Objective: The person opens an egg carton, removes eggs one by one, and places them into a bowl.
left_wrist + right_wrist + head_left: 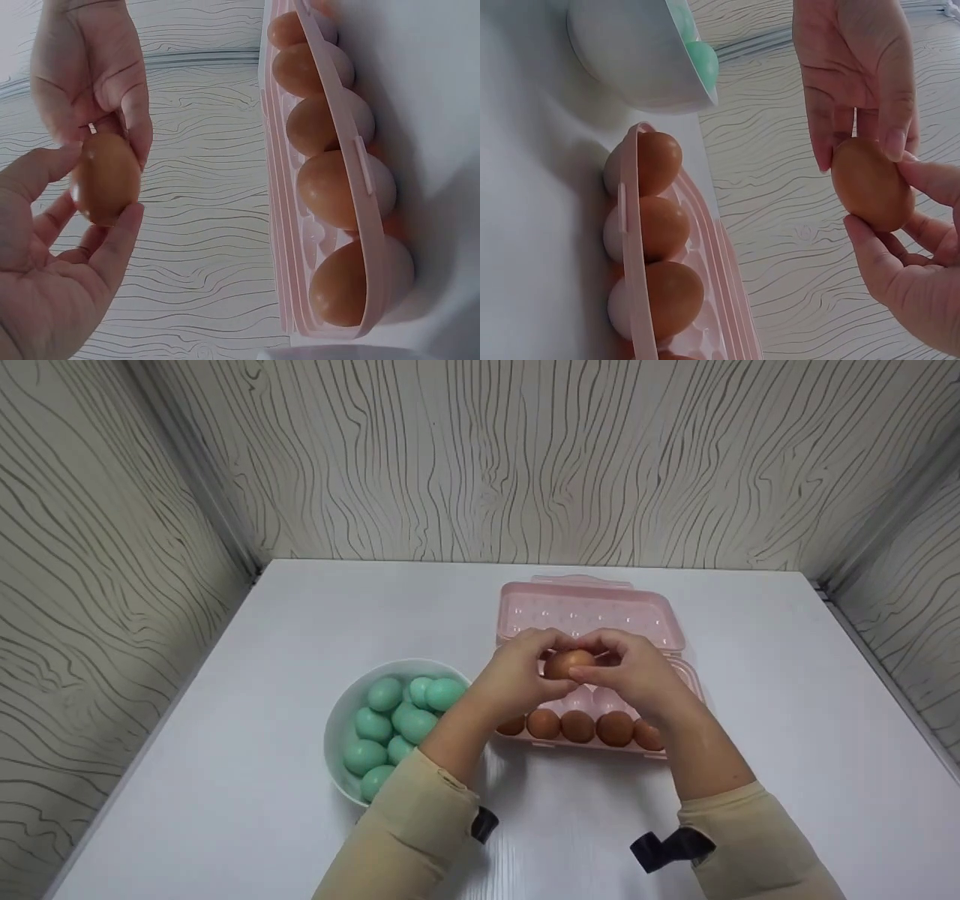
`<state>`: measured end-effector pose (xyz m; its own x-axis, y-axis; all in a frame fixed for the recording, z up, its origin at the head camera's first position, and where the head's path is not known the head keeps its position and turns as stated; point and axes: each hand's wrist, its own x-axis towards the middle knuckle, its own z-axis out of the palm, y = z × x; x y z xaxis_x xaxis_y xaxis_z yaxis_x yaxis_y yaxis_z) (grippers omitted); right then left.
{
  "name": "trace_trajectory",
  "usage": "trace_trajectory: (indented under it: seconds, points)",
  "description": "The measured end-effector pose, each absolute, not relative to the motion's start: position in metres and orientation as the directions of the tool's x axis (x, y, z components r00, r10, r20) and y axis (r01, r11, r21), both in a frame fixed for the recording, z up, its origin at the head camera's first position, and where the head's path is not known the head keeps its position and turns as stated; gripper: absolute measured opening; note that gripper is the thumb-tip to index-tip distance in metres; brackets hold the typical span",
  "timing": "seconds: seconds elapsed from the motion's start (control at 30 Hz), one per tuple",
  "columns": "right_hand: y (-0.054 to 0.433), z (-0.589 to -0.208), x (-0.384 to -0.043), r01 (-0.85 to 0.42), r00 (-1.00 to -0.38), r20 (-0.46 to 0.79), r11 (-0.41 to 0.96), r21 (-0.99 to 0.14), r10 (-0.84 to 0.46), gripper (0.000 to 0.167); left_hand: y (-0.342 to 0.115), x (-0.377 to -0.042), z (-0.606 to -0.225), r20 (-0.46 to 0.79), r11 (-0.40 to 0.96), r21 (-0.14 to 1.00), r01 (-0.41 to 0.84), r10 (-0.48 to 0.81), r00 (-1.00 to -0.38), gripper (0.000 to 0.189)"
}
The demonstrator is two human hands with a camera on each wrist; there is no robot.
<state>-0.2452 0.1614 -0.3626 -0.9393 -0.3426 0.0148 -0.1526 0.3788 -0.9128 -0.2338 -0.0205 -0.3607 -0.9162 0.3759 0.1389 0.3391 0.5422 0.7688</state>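
A brown egg (570,664) is held up over the pink egg carton (592,615) by both hands. My left hand (517,671) pinches it from the left, thumb and fingertips on its shell. From the other side, my right hand (637,671) has its thumb and fingers on the same egg (874,184). Several brown eggs (577,726) sit in the carton's near row, and their rounded tops stick up past the pink rim (349,142) in the left wrist view. The carton's lid stands open toward the back. Both hands hide part of the carton's middle.
Left of the carton stands a white bowl (335,735) filled with several pale green eggs (373,724); my left forearm covers its right side. Both rest on a white table (247,675) walled by wood-grain panels (480,457). Dark straps (671,849) hang by both sleeves.
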Motion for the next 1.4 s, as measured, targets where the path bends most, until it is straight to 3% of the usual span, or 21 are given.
trace_trajectory:
  seconds: [0.6, 1.0, 1.4]
  points:
    - [0.151, -0.358, -0.243, -0.097, -0.922, 0.0, 0.232, -0.968, -0.387, 0.038, -0.029, -0.236, -0.354, 0.146, 0.515, 0.778, 0.359, 0.409, -0.901, 0.034]
    - [0.158, -0.359, -0.247, 0.011, -0.928, -0.085, 0.202, -0.979, -0.363, 0.037, -0.061, -0.237, -0.349, 0.088, 0.604, 0.719, 0.344, 0.412, -0.907, 0.034]
    - [0.174, -0.363, -0.249, 0.028, -0.936, -0.102, 0.217, -0.976, -0.338, 0.033, -0.098, -0.242, -0.358, -0.03, 0.759, 0.581, 0.294, 0.381, -0.924, 0.034]
